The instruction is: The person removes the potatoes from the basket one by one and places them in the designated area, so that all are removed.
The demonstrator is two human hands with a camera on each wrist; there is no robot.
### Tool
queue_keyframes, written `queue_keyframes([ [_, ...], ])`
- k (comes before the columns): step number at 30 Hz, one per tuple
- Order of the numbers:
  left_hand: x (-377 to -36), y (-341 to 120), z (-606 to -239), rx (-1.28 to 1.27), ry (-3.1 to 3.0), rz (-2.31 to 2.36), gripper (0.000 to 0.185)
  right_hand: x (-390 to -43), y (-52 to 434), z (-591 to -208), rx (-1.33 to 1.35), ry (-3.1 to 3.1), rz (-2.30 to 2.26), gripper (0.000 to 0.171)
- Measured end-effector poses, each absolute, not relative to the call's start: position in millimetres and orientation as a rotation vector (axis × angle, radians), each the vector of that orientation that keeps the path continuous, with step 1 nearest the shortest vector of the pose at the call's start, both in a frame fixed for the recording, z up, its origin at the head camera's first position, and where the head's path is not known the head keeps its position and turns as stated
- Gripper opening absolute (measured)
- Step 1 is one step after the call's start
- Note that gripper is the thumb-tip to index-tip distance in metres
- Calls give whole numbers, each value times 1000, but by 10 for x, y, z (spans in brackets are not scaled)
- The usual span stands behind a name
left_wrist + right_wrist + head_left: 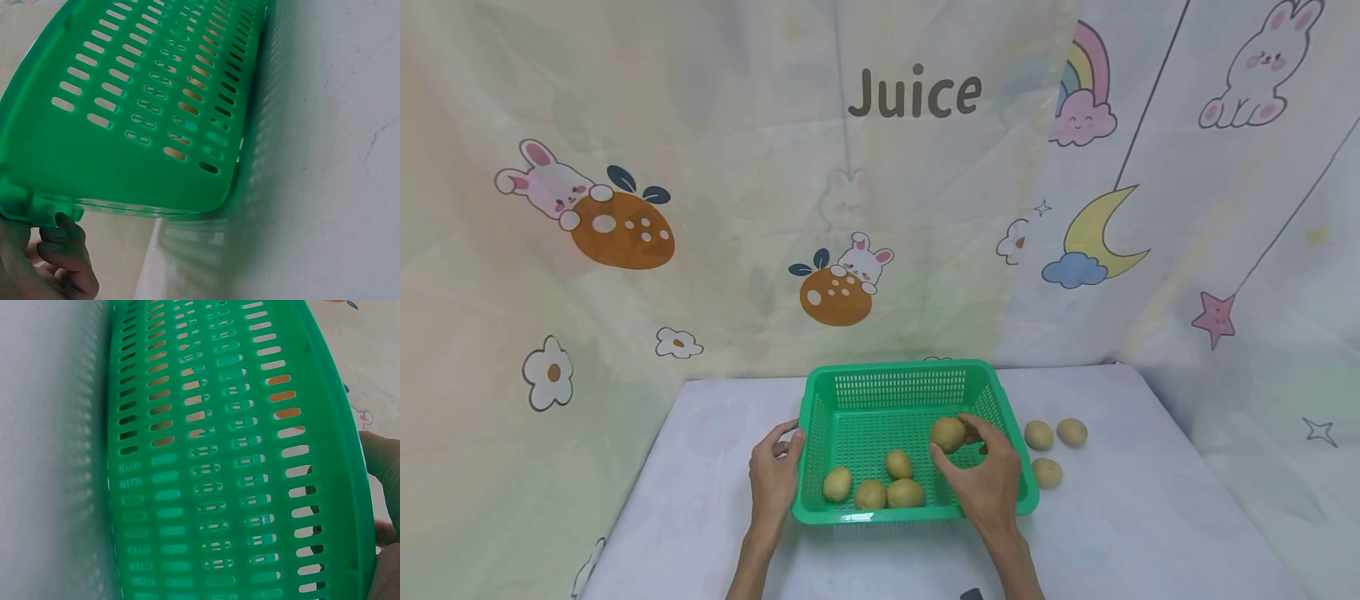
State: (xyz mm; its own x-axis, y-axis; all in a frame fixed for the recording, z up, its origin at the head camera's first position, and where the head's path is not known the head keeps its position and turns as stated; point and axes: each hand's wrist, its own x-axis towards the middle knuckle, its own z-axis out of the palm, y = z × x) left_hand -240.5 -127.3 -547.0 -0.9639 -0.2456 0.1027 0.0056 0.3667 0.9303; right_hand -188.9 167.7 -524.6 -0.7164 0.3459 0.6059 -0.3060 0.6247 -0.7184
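A green slotted plastic basket (887, 372) sits on the table with several small potatoes (884, 483) lying in its near half. My left hand (775, 471) grips the basket's left rim (37, 206), thumb over the edge. My right hand (983, 475) reaches over the right side and pinches one potato (948, 434) above the basket floor. In the right wrist view only the basket's outer wall (237, 475) and part of a finger show.
Three loose potatoes (1051, 447) lie on the white tablecloth (1150, 517) just right of the basket. A printed curtain (625, 233) hangs close behind the table. A small dark object (972, 594) peeks in at the bottom edge.
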Motion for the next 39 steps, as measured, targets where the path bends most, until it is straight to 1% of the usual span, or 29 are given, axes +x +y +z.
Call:
queue_keyframes([
  [10,-2397,-1273,-5465,213,-2404,-1634,35,-1878,1683,-5247,-39,-2115,1091,55],
  [18,-2403,-1283,-5460,197,-2393,-1629,33,-1881,1682,-5256,-41,-2120,1078,59],
  [25,-2414,-1287,-5474,206,-2400,-1626,33,-1869,1686,-5242,-37,-2136,1086,57],
  [39,-2419,-1281,-5469,200,-2414,-1614,34,-1876,1711,-5241,-18,-2130,1093,60],
])
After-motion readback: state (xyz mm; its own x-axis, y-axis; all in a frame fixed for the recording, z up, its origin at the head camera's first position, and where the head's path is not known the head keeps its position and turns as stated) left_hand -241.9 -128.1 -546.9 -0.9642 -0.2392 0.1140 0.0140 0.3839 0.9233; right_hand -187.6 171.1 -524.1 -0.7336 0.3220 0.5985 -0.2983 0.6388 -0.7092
